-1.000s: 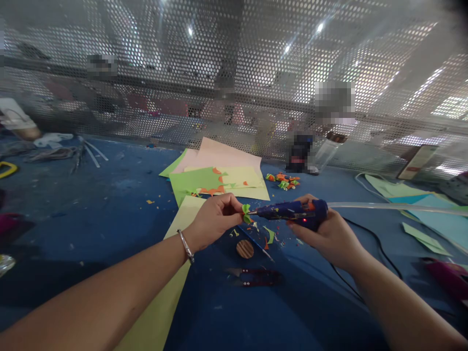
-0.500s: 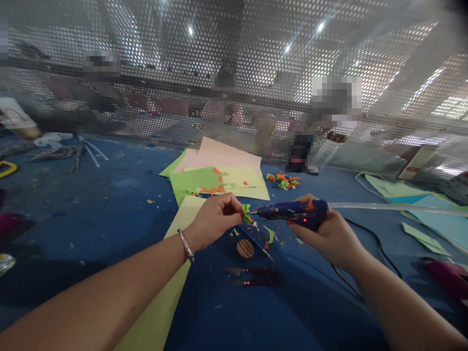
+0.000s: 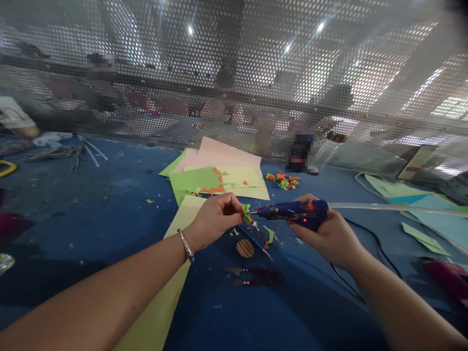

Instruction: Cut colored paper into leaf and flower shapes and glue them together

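Note:
My left hand (image 3: 215,219) pinches a small green paper flower (image 3: 246,212) between thumb and fingertips. In my right hand (image 3: 334,239) is a blue hot glue gun (image 3: 292,211), its red light lit and a long clear glue stick (image 3: 373,207) sticking out of the back. The gun's metal tip meets the green paper piece; whether glue is coming out is too small to tell. Below the hands lie a round striped wooden disc (image 3: 244,248), a thin blue stick tool (image 3: 261,244) and dark red thread snips (image 3: 256,276).
Behind the hands are pink, green and yellow paper sheets (image 3: 230,153) and a pile of orange and green paper flowers (image 3: 283,181). A clear bottle (image 3: 328,151) stands near the perforated metal screen (image 3: 256,63). A black cord (image 3: 380,246) runs beside my right arm; paper scraps litter the blue table (image 3: 120,195).
Both hands, the glue gun and the paper flower hold almost the same position. Beyond the screen, a blurred figure at the right has shifted slightly.

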The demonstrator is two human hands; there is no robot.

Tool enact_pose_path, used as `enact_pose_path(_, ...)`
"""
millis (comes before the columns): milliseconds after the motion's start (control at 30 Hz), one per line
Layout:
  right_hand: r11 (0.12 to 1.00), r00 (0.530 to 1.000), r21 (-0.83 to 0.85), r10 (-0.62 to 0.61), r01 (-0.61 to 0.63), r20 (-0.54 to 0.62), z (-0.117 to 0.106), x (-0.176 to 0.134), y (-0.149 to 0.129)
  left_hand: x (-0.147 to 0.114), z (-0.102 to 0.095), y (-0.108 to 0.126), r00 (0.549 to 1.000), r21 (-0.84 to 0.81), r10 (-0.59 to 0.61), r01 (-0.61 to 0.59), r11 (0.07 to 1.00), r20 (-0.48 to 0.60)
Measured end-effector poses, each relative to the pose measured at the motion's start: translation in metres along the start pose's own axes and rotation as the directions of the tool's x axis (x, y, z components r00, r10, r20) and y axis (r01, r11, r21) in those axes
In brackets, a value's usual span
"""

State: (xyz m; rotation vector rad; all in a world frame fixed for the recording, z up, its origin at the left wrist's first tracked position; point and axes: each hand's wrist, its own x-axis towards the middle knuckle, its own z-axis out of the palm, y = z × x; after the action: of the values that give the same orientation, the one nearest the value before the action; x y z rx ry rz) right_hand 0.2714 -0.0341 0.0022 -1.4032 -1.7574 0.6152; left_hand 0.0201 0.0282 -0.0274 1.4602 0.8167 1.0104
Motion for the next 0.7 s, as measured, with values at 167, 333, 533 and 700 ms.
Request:
enact_pose_path(167,1.000,1.000,0.029,0.003,-0.003,0.014,0.0003,0.0015,-0.0004,-0.0001,-0.0011,-0.0008,1.000,0.036,0.015,-0.016,0.999,0.011)
enact_pose_path(333,0.998,0.999,0.052,0.022,-0.023,0.033,-0.0003,0.0019,0.0021,-0.0002,-0.0011,-0.0007,0.998,0.006,0.006,-0.006,1.000,0.058)
enact_pose_path(533,0.995,0.999,0.096,0.027,-0.028,0.019,0.0001,0.0039,-0.0033,0.0000,-0.0008,-0.0002,0.998,0.001,-0.015,0.015,1.000,0.066)
enact_pose_path(700,0.973,0.992,0.195,0.116,-0.122,0.044,0.0008,0.0047,-0.0021,0.0014,-0.0020,-0.0016,0.998,-0.017,-0.014,0.014,1.000,0.058)
